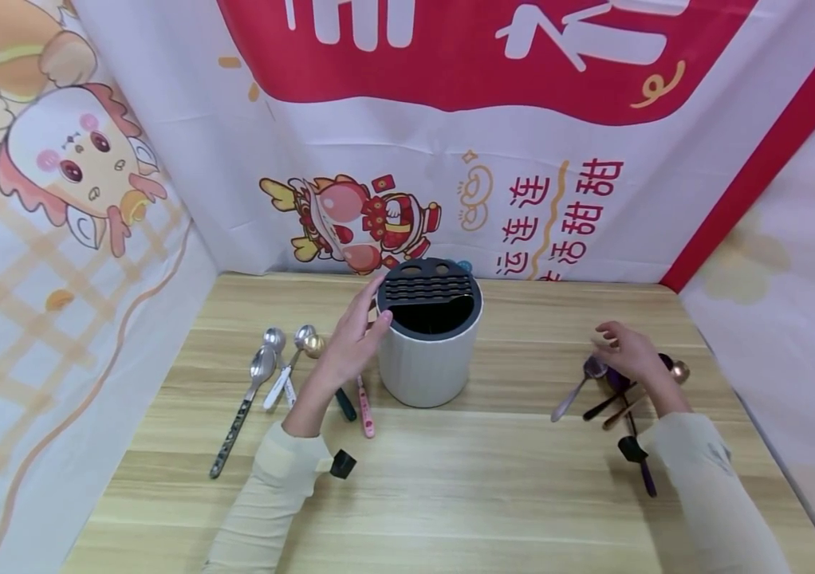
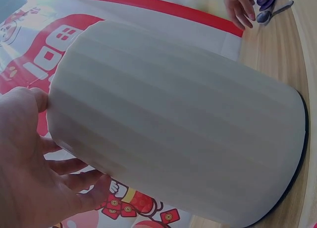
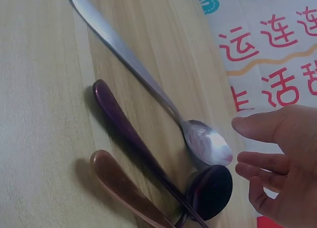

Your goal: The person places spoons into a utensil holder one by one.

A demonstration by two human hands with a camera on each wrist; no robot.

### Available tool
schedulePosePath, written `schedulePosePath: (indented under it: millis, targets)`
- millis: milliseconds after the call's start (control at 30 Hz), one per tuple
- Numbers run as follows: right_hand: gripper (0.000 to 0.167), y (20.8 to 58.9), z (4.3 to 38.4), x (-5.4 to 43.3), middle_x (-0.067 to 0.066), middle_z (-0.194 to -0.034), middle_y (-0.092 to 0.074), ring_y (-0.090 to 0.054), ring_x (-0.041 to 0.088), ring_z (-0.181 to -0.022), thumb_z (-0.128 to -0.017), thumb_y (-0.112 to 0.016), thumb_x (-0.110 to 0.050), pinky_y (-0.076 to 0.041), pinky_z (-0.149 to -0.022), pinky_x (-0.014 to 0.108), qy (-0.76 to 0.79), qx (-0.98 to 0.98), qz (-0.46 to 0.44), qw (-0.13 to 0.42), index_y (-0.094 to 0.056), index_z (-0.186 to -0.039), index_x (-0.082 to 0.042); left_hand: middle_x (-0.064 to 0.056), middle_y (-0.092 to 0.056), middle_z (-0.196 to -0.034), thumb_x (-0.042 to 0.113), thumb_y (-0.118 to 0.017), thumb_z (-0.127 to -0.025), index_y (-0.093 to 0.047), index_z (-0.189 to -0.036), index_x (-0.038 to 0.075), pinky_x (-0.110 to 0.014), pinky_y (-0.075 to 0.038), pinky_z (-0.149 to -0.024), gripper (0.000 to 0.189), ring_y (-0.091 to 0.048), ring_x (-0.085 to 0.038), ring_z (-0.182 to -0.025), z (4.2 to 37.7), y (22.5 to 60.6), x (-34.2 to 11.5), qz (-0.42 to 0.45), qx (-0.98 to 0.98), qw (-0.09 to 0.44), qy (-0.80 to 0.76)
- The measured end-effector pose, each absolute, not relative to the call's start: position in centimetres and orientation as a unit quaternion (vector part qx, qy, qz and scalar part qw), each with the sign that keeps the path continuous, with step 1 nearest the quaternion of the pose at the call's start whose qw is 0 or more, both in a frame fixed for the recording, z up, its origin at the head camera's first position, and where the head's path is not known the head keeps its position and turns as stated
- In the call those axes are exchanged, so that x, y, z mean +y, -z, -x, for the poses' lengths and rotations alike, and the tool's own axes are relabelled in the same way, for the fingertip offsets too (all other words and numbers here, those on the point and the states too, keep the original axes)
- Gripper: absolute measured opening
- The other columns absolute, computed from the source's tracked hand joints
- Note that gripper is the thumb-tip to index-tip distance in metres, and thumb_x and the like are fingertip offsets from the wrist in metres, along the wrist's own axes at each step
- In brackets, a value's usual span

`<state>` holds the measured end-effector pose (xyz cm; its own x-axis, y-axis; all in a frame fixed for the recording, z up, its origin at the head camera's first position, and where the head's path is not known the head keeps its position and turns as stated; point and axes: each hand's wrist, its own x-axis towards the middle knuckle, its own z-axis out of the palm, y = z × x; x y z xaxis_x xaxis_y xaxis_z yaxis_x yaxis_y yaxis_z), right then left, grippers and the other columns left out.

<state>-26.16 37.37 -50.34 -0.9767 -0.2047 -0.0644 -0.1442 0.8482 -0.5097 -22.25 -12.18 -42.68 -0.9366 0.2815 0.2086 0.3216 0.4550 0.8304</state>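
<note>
A white ribbed utensil holder point(image 1: 425, 368) with a dark slotted lid point(image 1: 431, 285) stands upright on the table. My left hand point(image 1: 350, 344) touches its left side near the top, thumb and fingers loosely spread along the wall in the left wrist view. On the right, my right hand point(image 1: 628, 351) hovers with bent fingers over a loose group of spoons and holds nothing. Nearest its fingertips is a silver spoon point(image 3: 133, 62). A dark purple spoon point(image 3: 133, 139) and a copper-coloured handle point(image 3: 119, 183) lie beside it, partly overlapping. The dark round bowl point(image 3: 213, 192) lies next to the silver bowl.
Left of the holder lie several more spoons, among them a long one with a dark patterned handle point(image 1: 232, 437), a white-handled one point(image 1: 277, 388) and a pink-handled one point(image 1: 366, 410). Printed cloth point(image 1: 407, 143) hangs behind the wooden table point(image 1: 486, 494) and along both sides.
</note>
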Motion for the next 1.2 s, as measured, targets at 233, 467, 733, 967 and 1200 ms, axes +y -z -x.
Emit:
schedulePosePath:
  millis: [233,467,733,967,1200]
  targets:
    - [0.054,51.2,26.6,37.7,0.040,-0.125,-0.055,-0.057,0.055,-0.111,-0.089,-0.071,-0.014,-0.051,-0.088,0.061,0.240,0.962,0.101,0.084,-0.049,-0.133,0.008,0.001,-0.015,-0.168,0.050,-0.038,-0.104,-0.011,-0.158,0.040,-0.058,-0.041,-0.111,0.061,-0.028,-0.033,-0.151,22.1,42.6,-12.2,0.174,-0.851,0.015,0.496]
    - [0.046,51.6,26.8,37.7,0.029,-0.105,-0.066,-0.063,0.041,-0.092,-0.084,-0.075,-0.013,-0.051,-0.079,0.053,0.215,0.967,0.104,0.085,-0.058,-0.123,0.005,0.001,-0.014,-0.168,0.050,-0.037,-0.104,-0.011,-0.158,0.041,-0.058,-0.040,-0.112,0.061,-0.027,-0.033,-0.151,22.1,42.6,-12.2,0.172,-0.851,0.013,0.497]
    - [0.029,51.5,26.6,37.4,0.021,-0.092,-0.066,-0.060,0.030,-0.081,-0.085,-0.073,-0.010,-0.048,-0.069,0.039,0.205,0.971,0.087,0.088,-0.065,-0.111,0.002,0.000,-0.015,-0.168,0.051,-0.037,-0.104,-0.011,-0.157,0.044,-0.059,-0.041,-0.111,0.060,-0.029,-0.034,-0.150,22.1,42.7,-12.2,0.172,-0.852,0.014,0.494]
    - [0.015,51.3,26.6,37.4,0.016,-0.089,-0.069,-0.061,0.029,-0.080,-0.084,-0.070,-0.009,-0.049,-0.071,0.042,0.205,0.972,0.089,0.068,-0.068,-0.097,-0.003,-0.001,-0.015,-0.168,0.048,-0.038,-0.105,-0.011,-0.158,0.043,-0.059,-0.041,-0.111,0.060,-0.030,-0.034,-0.150,22.2,42.8,-12.2,0.173,-0.852,0.015,0.494]
    - [0.015,50.7,26.2,37.4,0.018,-0.089,-0.071,-0.063,0.033,-0.083,-0.084,-0.071,-0.009,-0.049,-0.074,0.046,0.219,0.970,0.101,0.020,-0.069,-0.098,-0.002,0.001,-0.014,-0.169,0.051,-0.037,-0.104,-0.010,-0.157,0.044,-0.059,-0.041,-0.111,0.060,-0.029,-0.035,-0.150,22.2,42.7,-12.2,0.167,-0.854,0.015,0.492]
